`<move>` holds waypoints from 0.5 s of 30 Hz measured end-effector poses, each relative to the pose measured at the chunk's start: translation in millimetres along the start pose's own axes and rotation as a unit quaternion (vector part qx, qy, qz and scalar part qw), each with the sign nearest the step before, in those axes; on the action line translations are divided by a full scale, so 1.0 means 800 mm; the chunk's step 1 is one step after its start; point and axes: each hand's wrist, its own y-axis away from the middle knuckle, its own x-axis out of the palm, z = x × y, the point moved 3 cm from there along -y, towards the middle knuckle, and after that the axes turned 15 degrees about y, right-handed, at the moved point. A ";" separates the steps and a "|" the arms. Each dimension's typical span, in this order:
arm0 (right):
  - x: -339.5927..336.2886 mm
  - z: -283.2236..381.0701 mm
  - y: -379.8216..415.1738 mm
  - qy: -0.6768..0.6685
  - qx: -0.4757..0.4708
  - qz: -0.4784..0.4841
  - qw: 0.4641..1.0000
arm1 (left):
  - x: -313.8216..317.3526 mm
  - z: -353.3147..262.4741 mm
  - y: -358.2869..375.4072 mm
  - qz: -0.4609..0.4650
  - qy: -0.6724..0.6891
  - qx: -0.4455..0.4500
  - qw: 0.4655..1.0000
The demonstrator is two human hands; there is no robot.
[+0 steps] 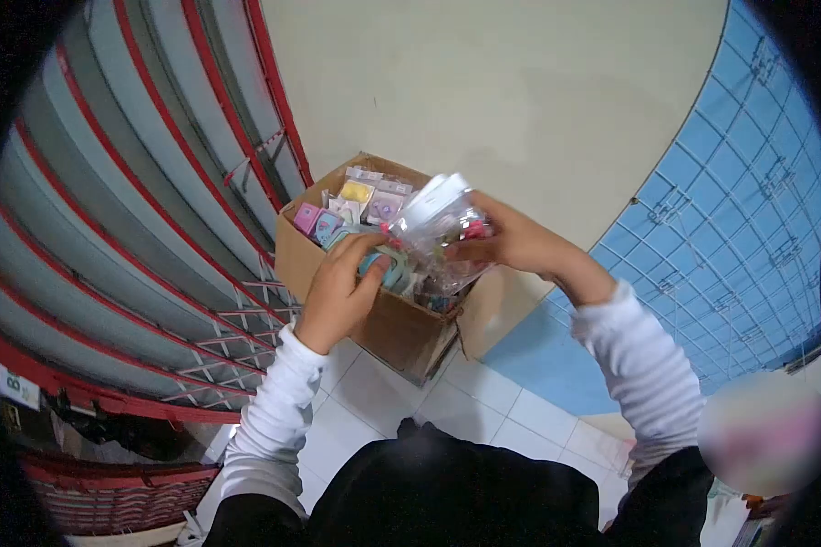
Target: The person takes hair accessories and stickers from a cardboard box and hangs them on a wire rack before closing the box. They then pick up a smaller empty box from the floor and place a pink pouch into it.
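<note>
A brown cardboard box (401, 333) stands open, full of small packaged goods. Over its right side my right hand (520, 239) is closed on clear plastic packets (429, 205) with white header strips; small pink and red pieces show through the film. My left hand (339, 290) reaches over the near left rim, its thumb and fingers closed around a mint-green item (394, 272) whose exact kind I cannot make out. Near the left hand, inside the box, lie a pink-purple pack (308, 217) and a pack with a yellow piece (356, 191).
Red-edged folding shutter slats (155, 118) rise at the left. Behind the box is a cream wall (483, 82). Blue wire grid panel (711, 201) lines the right side. White floor tiles (374, 392) lie below. A red basket (119, 500) sits at lower left.
</note>
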 end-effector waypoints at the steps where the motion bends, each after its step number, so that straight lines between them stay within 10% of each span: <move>1: 0.013 -0.017 -0.029 0.056 -0.056 0.044 0.996 | -0.007 0.012 0.000 -0.007 -0.015 0.004 1.000; 11: 0.085 -0.067 -0.092 0.117 0.146 0.342 0.921 | -0.022 0.072 -0.026 0.078 -0.008 0.040 0.996; 13: 0.095 -0.082 -0.099 0.309 0.112 0.422 0.845 | -0.016 0.078 -0.030 0.114 -0.010 0.057 0.992; 15: 0.092 -0.073 -0.092 0.344 0.100 0.355 0.864 | -0.008 0.082 -0.034 0.150 -0.012 0.079 0.985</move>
